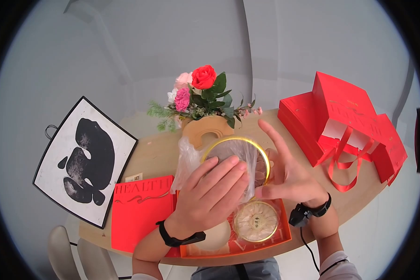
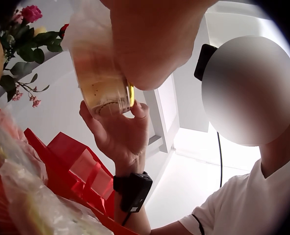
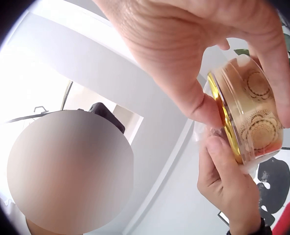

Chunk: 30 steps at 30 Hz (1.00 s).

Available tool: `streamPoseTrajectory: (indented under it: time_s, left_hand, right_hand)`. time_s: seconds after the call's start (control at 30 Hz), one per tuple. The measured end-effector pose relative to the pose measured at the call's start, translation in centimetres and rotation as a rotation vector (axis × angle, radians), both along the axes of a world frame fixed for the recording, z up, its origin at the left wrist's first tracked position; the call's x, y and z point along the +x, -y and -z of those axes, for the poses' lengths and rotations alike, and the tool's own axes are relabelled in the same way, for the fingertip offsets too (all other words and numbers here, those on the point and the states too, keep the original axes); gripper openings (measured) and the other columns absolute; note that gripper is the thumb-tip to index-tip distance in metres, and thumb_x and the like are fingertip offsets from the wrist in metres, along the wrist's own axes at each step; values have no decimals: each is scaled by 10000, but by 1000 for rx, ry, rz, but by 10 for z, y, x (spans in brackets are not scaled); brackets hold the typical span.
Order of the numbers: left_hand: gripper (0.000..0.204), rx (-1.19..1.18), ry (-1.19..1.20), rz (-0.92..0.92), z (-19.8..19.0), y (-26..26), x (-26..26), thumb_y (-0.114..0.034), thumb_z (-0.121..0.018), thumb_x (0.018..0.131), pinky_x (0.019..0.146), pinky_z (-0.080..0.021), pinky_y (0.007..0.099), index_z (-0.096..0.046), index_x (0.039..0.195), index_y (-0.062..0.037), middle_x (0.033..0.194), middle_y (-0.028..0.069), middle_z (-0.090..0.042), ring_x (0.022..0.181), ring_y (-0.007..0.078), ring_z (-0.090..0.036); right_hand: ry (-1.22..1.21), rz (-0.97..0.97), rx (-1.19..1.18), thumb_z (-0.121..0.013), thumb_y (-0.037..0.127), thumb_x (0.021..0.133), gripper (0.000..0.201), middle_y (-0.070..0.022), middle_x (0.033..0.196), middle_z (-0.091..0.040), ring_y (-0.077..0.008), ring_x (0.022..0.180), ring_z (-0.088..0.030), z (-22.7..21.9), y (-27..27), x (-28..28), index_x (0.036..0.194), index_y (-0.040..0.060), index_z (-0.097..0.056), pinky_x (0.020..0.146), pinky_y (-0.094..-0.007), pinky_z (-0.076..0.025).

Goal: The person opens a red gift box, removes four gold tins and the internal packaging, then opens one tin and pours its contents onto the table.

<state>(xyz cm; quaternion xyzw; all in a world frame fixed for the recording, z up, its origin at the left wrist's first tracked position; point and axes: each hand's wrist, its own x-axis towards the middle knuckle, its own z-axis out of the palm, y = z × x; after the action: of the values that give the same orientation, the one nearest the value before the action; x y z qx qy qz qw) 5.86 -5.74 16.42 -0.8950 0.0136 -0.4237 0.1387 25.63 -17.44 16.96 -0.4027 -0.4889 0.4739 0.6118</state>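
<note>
A round clear container with a gold rim [image 1: 268,164] is held tilted above the open orange box [image 1: 285,234], with a thin plastic bag [image 1: 186,156] at its left. My left hand [image 1: 212,196] lies across its face, fingers extended over the plastic. My right hand [image 1: 291,179] grips its right side; in the right wrist view the right hand [image 3: 184,58] has its thumb on the gold edge and fingers around the patterned container [image 3: 257,117], with the left hand [image 3: 230,188] touching the rim below. Inside the box sits another gold-rimmed round container [image 1: 255,221].
A red box lid [image 1: 142,214] lies at left beside a black-and-white picture [image 1: 91,163]. Behind the hands stands a flower arrangement [image 1: 203,95] in an arched wooden holder [image 1: 196,128]. Red gift bags [image 1: 345,109] with ribbon handles occupy the table's right side.
</note>
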Motion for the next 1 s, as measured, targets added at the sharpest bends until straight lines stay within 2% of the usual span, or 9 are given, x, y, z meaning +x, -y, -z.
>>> streamPoseTrajectory:
  time_s: [0.3,0.43,0.5,0.57,0.63,0.7,0.83,0.9,1.0]
  left_hand:
    - [129,-8,-47,188,1,0,-2,-52,-704,849,1033,-502,459,-687,977,-52,1190,79,-697,1203,259,-633]
    - [228,2,-70,125,-10,5,-9,-261,-672,888,1031,-463,515,-715,1032,-90,1229,77,-683,1169,271,-612]
    - [275,-54,-107,88,-15,9,-18,-306,-648,883,1024,-454,523,-719,1034,-87,1266,80,-661,1193,261,-577]
    - [406,-167,101,2,-15,7,-33,-426,-619,865,1049,-412,524,-727,1049,-81,1279,110,-630,1192,291,-542]
    - [458,-270,165,31,-10,-8,-38,-387,-668,862,1088,-375,508,-670,1199,-77,1354,141,-552,1198,307,-513]
    - [654,-490,599,-13,-8,-23,-30,-339,-699,867,1119,-354,496,-485,1424,-71,1432,156,-464,1263,312,-484]
    - [614,-952,585,218,-5,-30,-25,-361,-550,1013,1172,-325,434,-348,1489,-31,1534,138,-371,1389,299,-408]
    - [831,-1630,568,577,-8,-15,-18,-257,-728,919,1161,-341,420,-232,1548,-40,1534,115,-362,1419,250,-375]
    - [770,-1775,408,509,7,-15,-19,-202,-710,950,1148,-364,389,-251,1546,-37,1514,109,-407,1396,203,-414]
  right_hand:
    - [22,-183,34,-652,-166,797,1102,-188,1380,-487,-231,1010,-699,4,-3,0,1637,183,-30,834,-359,-607]
    - [-3,-213,22,-650,-165,811,1042,-182,1442,-452,-217,1036,-693,10,-7,2,1635,169,-107,840,-352,-605]
    - [-182,-135,-6,-732,-139,734,1047,-100,1583,-347,-231,1435,-393,6,-6,-2,1611,95,-209,1126,-386,-425]
    - [-141,-101,52,-683,-159,779,1002,-130,1533,-384,-236,1321,-505,3,-6,0,1612,105,-193,1032,-374,-504]
    - [-104,-67,110,-634,-178,824,958,-160,1484,-421,-240,1207,-617,1,-5,0,1613,115,-176,938,-363,-583]
    - [-91,12,181,-658,-172,818,943,-176,1489,-411,-260,1286,-558,0,-4,-2,1599,97,-203,976,-378,-569]
    - [-107,38,237,-686,-161,815,947,-187,1501,-396,-276,1306,-541,-1,-2,-6,1591,101,-210,987,-392,-566]
    - [-120,56,219,-696,-144,828,941,-187,1488,-401,-282,1279,-565,-2,-1,-9,1586,106,-198,974,-390,-573]
    - [-154,39,189,-709,-132,834,926,-175,1421,-431,-282,1248,-586,2,-2,-12,1571,106,-202,941,-398,-601]
